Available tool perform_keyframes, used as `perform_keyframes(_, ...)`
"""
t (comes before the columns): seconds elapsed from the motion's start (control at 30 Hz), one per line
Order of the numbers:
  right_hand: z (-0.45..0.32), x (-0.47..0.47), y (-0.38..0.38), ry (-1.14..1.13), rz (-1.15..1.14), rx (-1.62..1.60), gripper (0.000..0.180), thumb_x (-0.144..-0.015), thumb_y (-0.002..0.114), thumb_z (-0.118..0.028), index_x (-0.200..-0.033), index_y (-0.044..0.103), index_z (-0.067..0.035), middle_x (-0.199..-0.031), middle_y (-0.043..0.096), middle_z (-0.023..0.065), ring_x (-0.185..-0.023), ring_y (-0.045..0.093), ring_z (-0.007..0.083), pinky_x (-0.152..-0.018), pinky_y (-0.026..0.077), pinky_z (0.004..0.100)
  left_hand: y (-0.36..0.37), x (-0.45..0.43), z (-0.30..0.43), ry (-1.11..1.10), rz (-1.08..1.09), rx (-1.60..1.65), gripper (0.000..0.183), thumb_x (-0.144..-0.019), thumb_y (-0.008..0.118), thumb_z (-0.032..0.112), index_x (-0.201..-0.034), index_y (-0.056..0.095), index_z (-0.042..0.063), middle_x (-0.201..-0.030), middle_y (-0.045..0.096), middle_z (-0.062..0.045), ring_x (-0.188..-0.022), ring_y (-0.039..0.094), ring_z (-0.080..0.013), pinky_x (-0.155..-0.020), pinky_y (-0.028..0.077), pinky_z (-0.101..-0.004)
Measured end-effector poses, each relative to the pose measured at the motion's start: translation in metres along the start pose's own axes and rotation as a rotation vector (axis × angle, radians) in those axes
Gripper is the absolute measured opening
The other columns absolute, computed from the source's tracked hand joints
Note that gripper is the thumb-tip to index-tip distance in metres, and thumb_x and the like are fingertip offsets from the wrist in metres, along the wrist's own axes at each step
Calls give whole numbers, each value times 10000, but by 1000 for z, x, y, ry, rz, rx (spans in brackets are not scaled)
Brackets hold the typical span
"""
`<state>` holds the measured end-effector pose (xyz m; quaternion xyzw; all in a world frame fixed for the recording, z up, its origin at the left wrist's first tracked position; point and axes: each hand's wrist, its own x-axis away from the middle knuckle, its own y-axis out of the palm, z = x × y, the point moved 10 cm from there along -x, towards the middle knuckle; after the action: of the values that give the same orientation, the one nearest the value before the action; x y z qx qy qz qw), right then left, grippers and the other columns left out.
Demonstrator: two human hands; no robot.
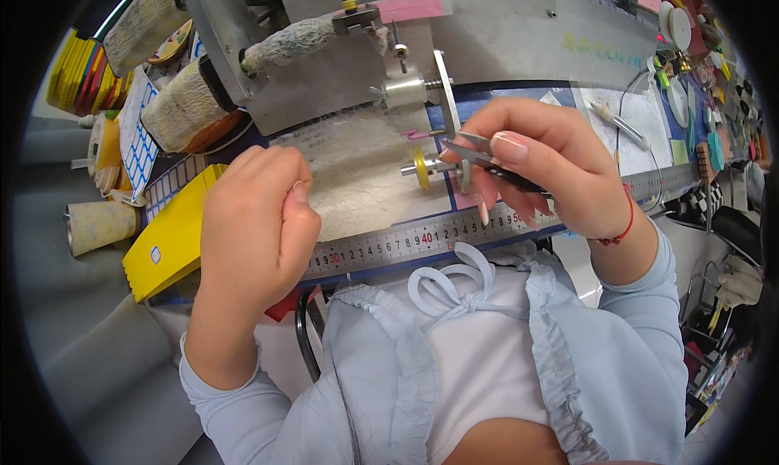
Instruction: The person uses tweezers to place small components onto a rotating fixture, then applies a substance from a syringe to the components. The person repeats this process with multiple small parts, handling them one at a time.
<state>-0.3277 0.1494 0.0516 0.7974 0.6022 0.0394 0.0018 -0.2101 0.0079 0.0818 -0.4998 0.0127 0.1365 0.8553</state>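
Note:
My left hand [258, 221] is curled into a fist at the left, thumb pressed against the index finger. No object shows in it, though its inside is hidden. On the right, my right hand [548, 160] grips small snips [468, 153] with metal blades and a black handle, the blades pointing left. Just left of and below the blades is a metal spindle with a yellow ring [421, 168]. A pink hook [418, 134] sits above that ring. Higher up, a pale roller [405, 92] is mounted beside a flat metal arm [448, 94].
A long steel ruler [377, 246] runs along the table's front edge. Yellow folded card [173, 240] and a cone [100, 224] lie at left. Wrapped machine rollers [182, 106] stand at upper left. A cabled pen-like tool [624, 127] rests on paper at right.

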Motion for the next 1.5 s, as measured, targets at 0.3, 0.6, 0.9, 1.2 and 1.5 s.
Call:
perform_keyframes(0.3, -8, 44, -68, -260, 486, 187, 360, -1045, 451, -220, -1281, 598, 9, -805, 594, -8, -660, 461, 16, -588, 351, 164, 2, 4, -3, 110, 109, -234, 144, -777, 777, 139, -765, 683, 31, -755, 650, -89, -755, 590, -272, -673, 460, -368)
perform_keyframes(0.6, 15, 73, -92, -109, 578, 479, 128, -940, 657, -113, -912, 725, -9, -731, 613, -19, -692, 482, 37, -611, 357, 205, -5, 2, 17, 198, 182, -402, 152, -737, 811, 117, -722, 685, 33, -699, 639, -65, -736, 597, -231, -693, 443, -361)
perform_keyframes(0.9, 18, 72, -74, -167, 585, 608, 128, -840, 733, -51, -965, 743, -23, -903, 620, 44, -739, 571, 119, -689, 445, 237, -5, 0, 51, 413, 316, -445, 196, -694, 821, 187, -758, 681, 66, -856, 698, -8, -895, 629, -221, -795, 436, -371)
perform_keyframes(1.2, 15, 64, -49, -202, 522, 781, 140, -735, 794, 27, -836, 712, -25, -1037, 604, 66, -908, 610, 170, -768, 477, 253, 44, -11, 94, 517, 285, -426, 205, -580, 788, 179, -764, 706, 138, -1134, 655, 41, -1103, 533, -208, -919, 338, -358)
perform_keyframes(1.5, -31, 39, -65, -323, 420, 963, 233, -729, 826, -3, -939, 727, -26, -1084, 663, 66, -860, 635, 128, -715, 506, 237, -19, -33, 77, 383, 377, -314, 156, -630, 840, 63, -746, 758, 127, -1076, 659, -15, -1097, 500, -258, -924, 374, -359)
